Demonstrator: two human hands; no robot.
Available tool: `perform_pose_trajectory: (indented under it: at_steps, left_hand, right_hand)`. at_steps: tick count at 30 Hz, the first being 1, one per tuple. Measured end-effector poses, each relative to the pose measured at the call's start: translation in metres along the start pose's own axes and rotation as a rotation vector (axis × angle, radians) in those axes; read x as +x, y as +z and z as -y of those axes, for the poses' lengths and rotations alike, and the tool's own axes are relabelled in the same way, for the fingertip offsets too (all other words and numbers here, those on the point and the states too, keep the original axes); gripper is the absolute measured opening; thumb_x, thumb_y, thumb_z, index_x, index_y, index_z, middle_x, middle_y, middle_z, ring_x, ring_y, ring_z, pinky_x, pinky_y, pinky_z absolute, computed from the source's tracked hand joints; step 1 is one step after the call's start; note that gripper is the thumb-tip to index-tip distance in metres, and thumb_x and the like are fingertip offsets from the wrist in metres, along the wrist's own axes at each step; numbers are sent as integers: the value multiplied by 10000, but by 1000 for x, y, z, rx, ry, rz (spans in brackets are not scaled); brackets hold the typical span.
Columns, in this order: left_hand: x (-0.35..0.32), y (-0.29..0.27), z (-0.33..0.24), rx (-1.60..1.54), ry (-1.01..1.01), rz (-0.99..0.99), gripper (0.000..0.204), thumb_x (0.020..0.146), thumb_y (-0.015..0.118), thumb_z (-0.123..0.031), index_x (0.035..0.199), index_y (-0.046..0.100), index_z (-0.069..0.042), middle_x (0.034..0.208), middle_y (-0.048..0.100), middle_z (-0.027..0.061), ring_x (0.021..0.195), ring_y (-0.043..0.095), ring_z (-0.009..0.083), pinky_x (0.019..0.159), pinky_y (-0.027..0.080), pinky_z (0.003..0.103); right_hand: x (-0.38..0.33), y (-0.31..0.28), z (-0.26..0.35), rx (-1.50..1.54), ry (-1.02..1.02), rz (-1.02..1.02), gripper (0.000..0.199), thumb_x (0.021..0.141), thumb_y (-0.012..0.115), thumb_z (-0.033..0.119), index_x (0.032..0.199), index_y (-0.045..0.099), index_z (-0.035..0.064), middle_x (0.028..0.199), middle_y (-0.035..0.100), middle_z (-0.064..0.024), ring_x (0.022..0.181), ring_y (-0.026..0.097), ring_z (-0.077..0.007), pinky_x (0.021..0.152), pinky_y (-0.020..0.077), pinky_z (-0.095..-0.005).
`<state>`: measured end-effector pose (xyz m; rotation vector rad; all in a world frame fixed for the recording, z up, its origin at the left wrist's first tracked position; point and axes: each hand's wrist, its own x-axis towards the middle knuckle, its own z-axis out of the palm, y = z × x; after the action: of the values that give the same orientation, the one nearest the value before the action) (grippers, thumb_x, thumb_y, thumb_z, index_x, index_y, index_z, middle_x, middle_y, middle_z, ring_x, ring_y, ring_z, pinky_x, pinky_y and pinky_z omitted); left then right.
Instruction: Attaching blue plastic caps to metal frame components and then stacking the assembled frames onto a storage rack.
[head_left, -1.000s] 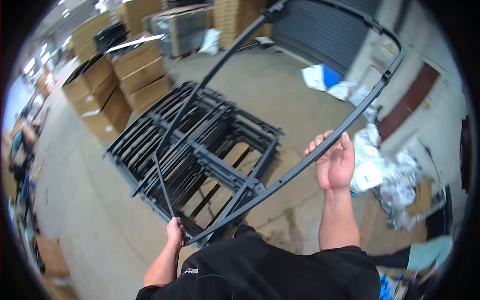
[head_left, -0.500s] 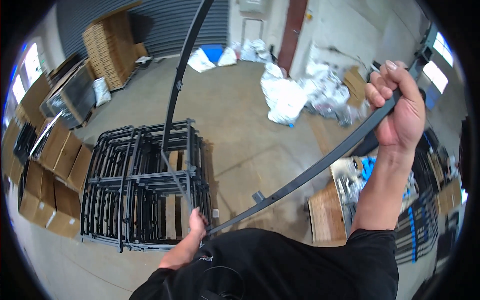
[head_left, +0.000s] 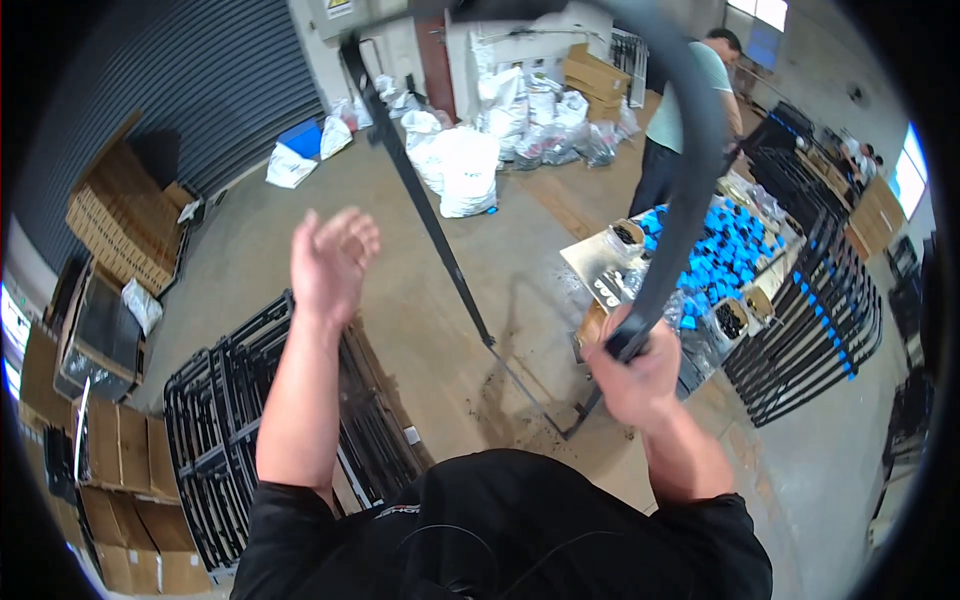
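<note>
Right hand (head_left: 632,375) clamps the curved black metal frame (head_left: 690,170); left hand (head_left: 330,258) hangs spread, empty, at ten o'clock. One-handed, that long frame could swing and slip.

A large black metal frame (head_left: 690,180) stands tilted over the concrete floor, its curved outer bar arching up past the top of the view, a thin straight bar slanting down to a lower corner resting on the floor, gripped low on the curved bar

Stacked black frames (head_left: 240,420), cardboard boxes (head_left: 120,215), white sacks (head_left: 462,170), worktable (head_left: 600,262)
</note>
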<state>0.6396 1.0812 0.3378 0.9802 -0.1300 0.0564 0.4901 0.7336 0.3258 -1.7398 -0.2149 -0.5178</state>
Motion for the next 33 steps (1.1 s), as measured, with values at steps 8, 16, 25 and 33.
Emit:
perform_pose_trajectory:
  at_steps: [8, 16, 25, 33]
  left_hand:
    - [62, 127, 73, -277, -394, -62, 779, 978, 507, -521, 1376, 307, 118, 1215, 487, 239, 1032, 566, 351, 964, 513, 491]
    - [25, 179, 265, -255, -701, -280, 663, 940, 552, -418, 1259, 346, 125, 1119, 482, 206, 1003, 536, 333, 986, 488, 495]
    - [-9, 264, 332, -194, -868, 26, 598, 945, 500, -373, 1212, 328, 134, 1128, 474, 249, 1072, 553, 407, 1037, 469, 580]
    - [21, 283, 363, -145, -780, 7, 599, 924, 494, -326, 1256, 352, 152, 1158, 489, 267, 1061, 554, 396, 1007, 478, 557]
  right_hand:
    - [-89, -107, -101, -232, 58, 58, 171, 696, 701, 42, 844, 615, 50, 686, 570, -55, 589, 566, -190, 558, 458, -328]
    - [-218, -192, -215, -546, 279, -115, 135, 719, 672, 111, 796, 582, 46, 704, 565, -169, 615, 578, -336, 585, 466, -388]
    - [-281, -213, -322, -481, 592, -359, 120, 780, 675, 99, 872, 614, 53, 737, 612, -141, 680, 633, -293, 636, 512, -384]
    - [-255, -213, -402, -496, 640, -271, 305, 824, 756, 243, 1036, 634, 61, 929, 683, -178, 870, 682, -373, 778, 548, -432]
